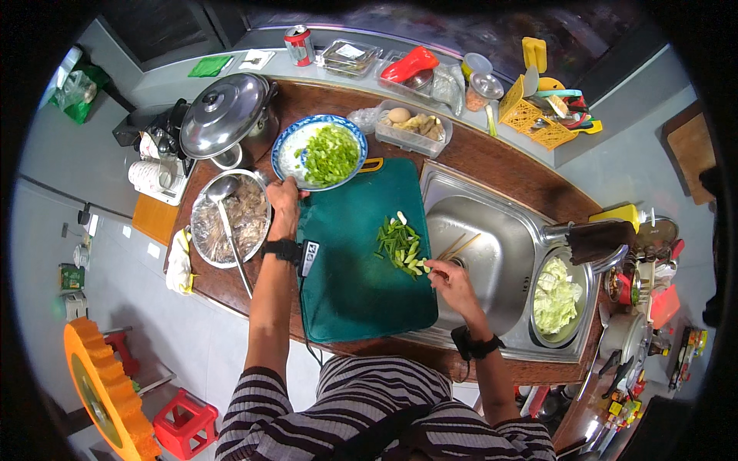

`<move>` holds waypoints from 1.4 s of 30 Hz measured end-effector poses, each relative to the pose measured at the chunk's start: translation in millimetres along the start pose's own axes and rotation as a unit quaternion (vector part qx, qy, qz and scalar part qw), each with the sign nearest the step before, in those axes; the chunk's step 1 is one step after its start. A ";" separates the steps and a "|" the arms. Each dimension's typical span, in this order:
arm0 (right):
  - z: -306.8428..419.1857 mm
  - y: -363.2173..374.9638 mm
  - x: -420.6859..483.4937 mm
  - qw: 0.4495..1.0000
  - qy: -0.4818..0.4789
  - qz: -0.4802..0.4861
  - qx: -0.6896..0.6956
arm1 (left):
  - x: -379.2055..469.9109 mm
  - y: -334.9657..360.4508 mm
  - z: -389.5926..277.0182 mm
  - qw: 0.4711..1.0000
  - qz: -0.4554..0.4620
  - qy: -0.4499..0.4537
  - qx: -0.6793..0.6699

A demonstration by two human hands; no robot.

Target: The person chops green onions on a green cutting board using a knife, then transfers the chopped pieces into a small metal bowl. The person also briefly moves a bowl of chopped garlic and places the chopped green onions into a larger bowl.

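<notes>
My left hand (284, 199) grips the near rim of a blue-and-white plate (278, 151) that bears chopped leafy greens (330, 158). The plate stands at the far left corner of a green cutting board (346, 276). My right hand (452, 282) is at the board's right edge, its fingers at a pile of cut green onions (400, 245); whether they touch or pinch a piece is not clear. Left of my left hand is a metal bowl (230, 222) of food in clear plastic film, with a steel ladle (225, 210) lying across it.
Right of the board is a steel sink (490, 253) with wooden chopsticks and a colander (536, 311) of cut cabbage. A lidded steel pot (225, 115) stands back left. A plastic container (403, 138) with an egg and ginger stands behind the board. A yellow utensil basket (522, 109) is on the sill.
</notes>
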State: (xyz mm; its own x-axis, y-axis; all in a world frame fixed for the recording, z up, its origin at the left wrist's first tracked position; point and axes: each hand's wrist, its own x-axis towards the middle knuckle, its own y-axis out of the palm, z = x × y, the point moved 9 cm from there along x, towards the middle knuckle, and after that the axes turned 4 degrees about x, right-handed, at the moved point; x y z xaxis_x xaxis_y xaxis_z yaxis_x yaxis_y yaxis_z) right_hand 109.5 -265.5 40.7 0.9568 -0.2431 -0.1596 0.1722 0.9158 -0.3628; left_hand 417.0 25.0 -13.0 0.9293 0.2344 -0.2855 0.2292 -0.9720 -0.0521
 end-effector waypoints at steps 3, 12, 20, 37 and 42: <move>6.0 7.8 9.0 0.998 0.050 0.035 -0.008 | -24.9 -6.0 20.9 0.999 0.005 -0.039 -0.008; 121.4 96.7 95.4 0.920 -0.222 0.122 -0.298 | -107.2 -3.8 56.2 0.991 0.056 -0.067 -0.099; 123.4 222.5 153.4 0.787 -0.404 0.068 -0.460 | -117.5 -7.0 56.5 0.990 0.087 -0.081 -0.081; 128.1 214.2 204.6 0.799 -0.361 0.143 -0.459 | -123.4 -1.6 54.5 0.983 0.102 -0.099 -0.112; 127.0 229.5 195.0 0.769 -0.408 0.143 -0.472 | -121.7 -2.4 53.5 0.983 0.104 -0.098 -0.112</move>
State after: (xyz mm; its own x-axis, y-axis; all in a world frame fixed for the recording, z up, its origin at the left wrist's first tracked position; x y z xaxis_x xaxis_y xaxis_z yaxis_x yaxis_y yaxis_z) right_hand 365.4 -62.1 42.9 0.8189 0.5585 0.1320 0.0483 0.1620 -0.9856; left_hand 287.8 -2.0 -29.3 0.8944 0.0016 -0.4473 0.1180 -0.9654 0.2325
